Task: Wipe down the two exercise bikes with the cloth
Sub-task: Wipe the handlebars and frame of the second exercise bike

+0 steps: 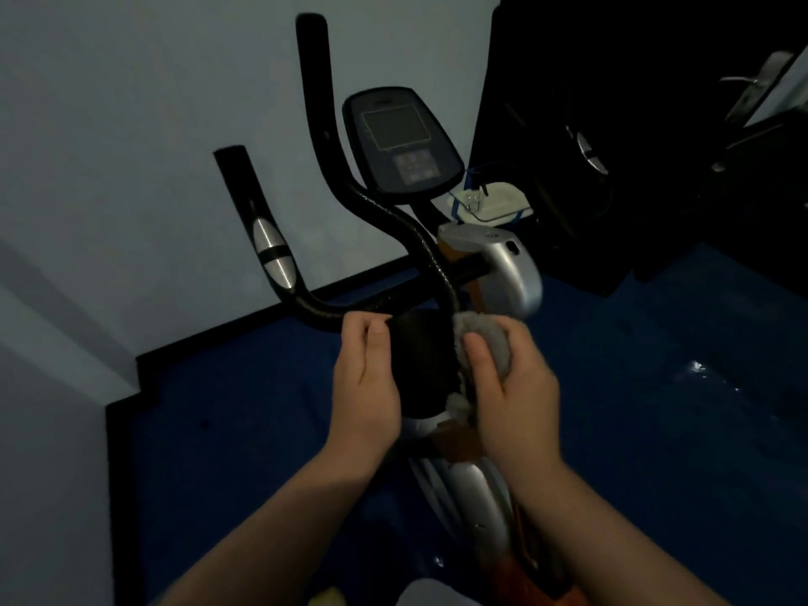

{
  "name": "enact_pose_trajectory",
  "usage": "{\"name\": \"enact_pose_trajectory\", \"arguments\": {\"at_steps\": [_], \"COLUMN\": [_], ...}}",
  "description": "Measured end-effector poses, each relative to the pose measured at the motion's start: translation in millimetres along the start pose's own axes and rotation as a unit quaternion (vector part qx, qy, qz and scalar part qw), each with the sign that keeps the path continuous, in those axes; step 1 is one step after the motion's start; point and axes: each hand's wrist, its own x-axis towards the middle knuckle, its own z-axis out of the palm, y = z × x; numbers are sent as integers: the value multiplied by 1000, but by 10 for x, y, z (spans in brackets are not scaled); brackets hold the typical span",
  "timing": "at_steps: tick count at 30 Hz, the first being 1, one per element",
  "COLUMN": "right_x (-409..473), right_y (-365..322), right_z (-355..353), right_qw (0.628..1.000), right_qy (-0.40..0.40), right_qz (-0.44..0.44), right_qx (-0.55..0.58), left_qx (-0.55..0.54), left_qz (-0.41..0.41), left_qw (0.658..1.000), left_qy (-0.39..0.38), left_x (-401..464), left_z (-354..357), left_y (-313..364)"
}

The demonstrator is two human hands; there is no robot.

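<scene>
You are looking down at a black and silver exercise bike (494, 273) in a dim room; its black handlebars (332, 168) rise toward twelve o'clock, with a silver sensor band (272, 251) on the bar at ten o'clock; the console (400, 139) with its dark screen and keypad sits just past centre toward twelve o'clock.

Your left hand (365, 378) lies at the centre of the view, slightly toward nine o'clock; its fingers are curled and pressed together round the left side of a black padded part (422, 360) at the middle of the handlebars, the fingertips touching the bar; your right hand (513, 387) lies just beside it toward three o'clock, fingers curled over a grey fluffy cloth (485, 336) and gripping it; the cloth is bunched against the right side of that same black padded part, with a tuft (457, 404) hanging out below the hand.

Below your hands, toward six o'clock, the bike's silver and orange frame (472, 483) runs down out of view; the blue floor (262, 430) spreads beneath, with a black skirting line meeting the pale wall (131, 124) at nine o'clock.

At one o'clock a small white object (489, 203) sits beside the console, too dim to name; at two o'clock stands a dark shape (656, 124), and whether it is the second bike you cannot tell.
</scene>
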Motion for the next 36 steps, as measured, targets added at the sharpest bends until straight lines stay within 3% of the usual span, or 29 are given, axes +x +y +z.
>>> {"name": "enact_pose_trajectory", "arguments": {"at_steps": [4, 6, 9, 12, 18, 20, 23, 24, 27, 31, 36], "right_x": [383, 299, 46, 83, -143, -270, -96, 22, 322, 148, 354], "right_y": [-243, -318, -193, -145, -259, -59, 149, 152, -31, -61, 188], "right_z": [80, 261, 244, 65, 351, 204, -154, -225, -183, 53, -120], "right_qw": [965, 948, 954, 941, 981, 970, 913, 913, 964, 999, 997], "right_qy": [-62, -85, -95, -140, -116, -117, -97, -61, 32, -30, -15], "right_qz": [-173, -200, -220, -265, -153, -210, -342, -341, -211, -18, -31], "right_qx": [-189, -231, -180, -154, 10, -39, -202, -216, -156, 34, 64], "left_qx": [-12, -19, -87, -85, -116, -90, -33, -13, 65, 245, 352], "left_qz": [-9, -14, -87, -99, -108, -96, -61, -54, -22, 56, 147], "left_qw": [1000, 1000, 992, 991, 987, 991, 997, 998, 994, 962, 924], "left_qy": [-23, -3, 3, -13, -14, -22, -34, -43, -82, -102, -7], "left_x": [39, 39, 65, 89, 42, 42, 70, 101, 241, 336, 246], "left_z": [-62, -93, -185, -240, -238, -247, -227, -205, -97, 49, 63], "left_y": [13, -3, 2, 45, 73, 71, 83, 97, 179, 254, 260]}}
